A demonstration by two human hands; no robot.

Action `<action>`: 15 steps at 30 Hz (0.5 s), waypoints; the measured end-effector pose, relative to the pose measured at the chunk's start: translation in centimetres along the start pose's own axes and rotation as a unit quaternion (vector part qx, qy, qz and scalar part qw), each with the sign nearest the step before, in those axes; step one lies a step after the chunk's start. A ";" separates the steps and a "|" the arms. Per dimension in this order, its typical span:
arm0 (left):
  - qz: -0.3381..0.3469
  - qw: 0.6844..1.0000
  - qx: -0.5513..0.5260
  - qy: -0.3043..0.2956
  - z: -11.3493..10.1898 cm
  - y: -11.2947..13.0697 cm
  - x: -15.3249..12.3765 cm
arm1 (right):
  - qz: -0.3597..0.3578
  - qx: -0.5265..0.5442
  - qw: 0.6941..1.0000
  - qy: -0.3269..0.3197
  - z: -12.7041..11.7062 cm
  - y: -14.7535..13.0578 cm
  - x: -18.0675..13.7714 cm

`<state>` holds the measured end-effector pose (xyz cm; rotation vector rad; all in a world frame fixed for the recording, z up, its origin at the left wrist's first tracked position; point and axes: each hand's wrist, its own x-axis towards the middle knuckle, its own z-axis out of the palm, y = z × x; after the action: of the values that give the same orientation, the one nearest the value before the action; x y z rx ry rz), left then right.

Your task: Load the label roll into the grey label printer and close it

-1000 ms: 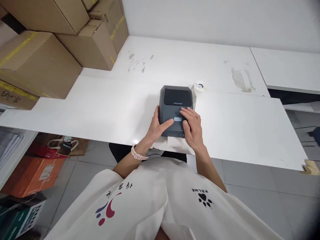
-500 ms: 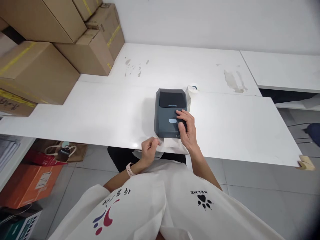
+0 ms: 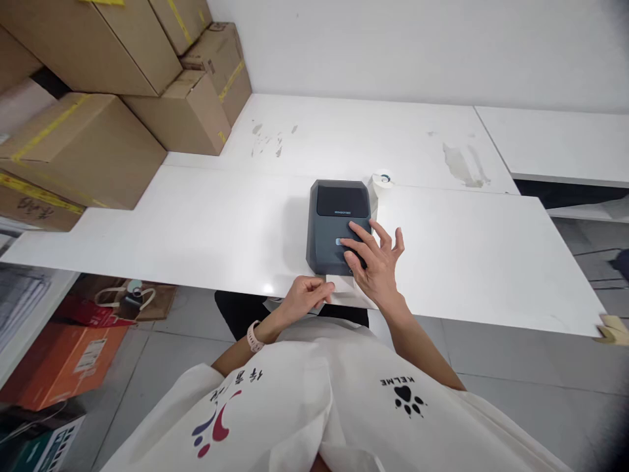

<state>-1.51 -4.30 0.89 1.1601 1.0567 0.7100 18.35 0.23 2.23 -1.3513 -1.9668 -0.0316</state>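
A dark grey label printer (image 3: 327, 252) stands near the front edge of the white table. My right hand (image 3: 376, 265) lies over its lower right part, fingers apart; one fingertip touches the light button (image 3: 339, 242) on top. From the printer's front a white paper strip (image 3: 346, 287) hangs toward the table edge. At the left border of that strip is my left hand (image 3: 307, 295), its fingers curled and pressed together; whether paper is between them cannot be made out. Behind the printer's right rear corner sits a white paper roll (image 3: 382, 180), its paper running along the printer's side.
Cardboard boxes (image 3: 93, 151) with yellow tape are stacked at the table's left end. An orange box (image 3: 73, 360) and a bag (image 3: 157, 301) are below on the left. A wooden-looking piece (image 3: 612, 330) is at the table's right front corner.
My left hand has moved right, its fingertips now at the paper strip. My right hand's fingers have spread, and one has shifted onto the button. The view has tilted slightly.
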 end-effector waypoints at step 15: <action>0.120 0.948 0.023 0.295 -5.2 2.9 3.6 | 0.008 0.182 0.976 0.119 -0.2 0.8 4.3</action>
<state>-4.73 1.68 2.43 1.1541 1.4435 1.2837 18.35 3.95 4.62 -1.0697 -1.6636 0.1593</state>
